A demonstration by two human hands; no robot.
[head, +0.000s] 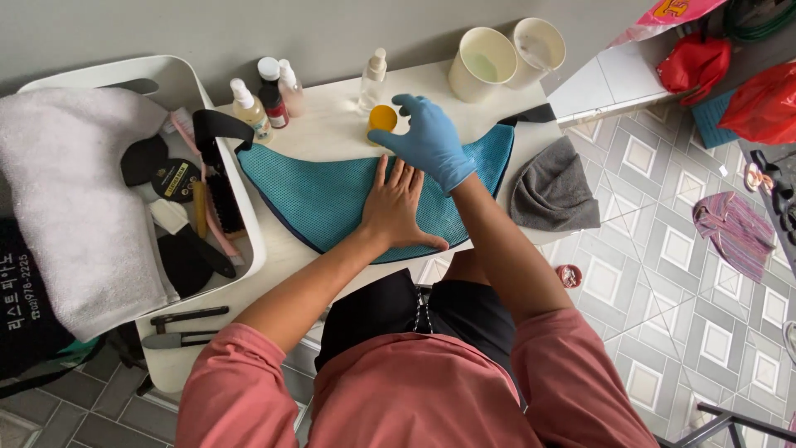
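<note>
The teal mesh bag (332,199) lies flat on my table (332,133), long axis running left to right, curved edge towards me. Bottles (269,95) stand behind it and a tub (249,241) to its left. My left hand (398,207) presses on it, fingers flat, holding nothing. My gloved right hand (427,141) has its fingers curled against an orange jar (381,120).

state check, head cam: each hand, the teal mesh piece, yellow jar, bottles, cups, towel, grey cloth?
left hand: bare, flat on the mesh
right hand: blue glove, fingers at the yellow jar
teal mesh piece: spread flat on the table
yellow jar: upright
bottles: upright, capped
cups: upright, open
white towel: draped over the bin
grey cloth: crumpled at the table edge
</note>
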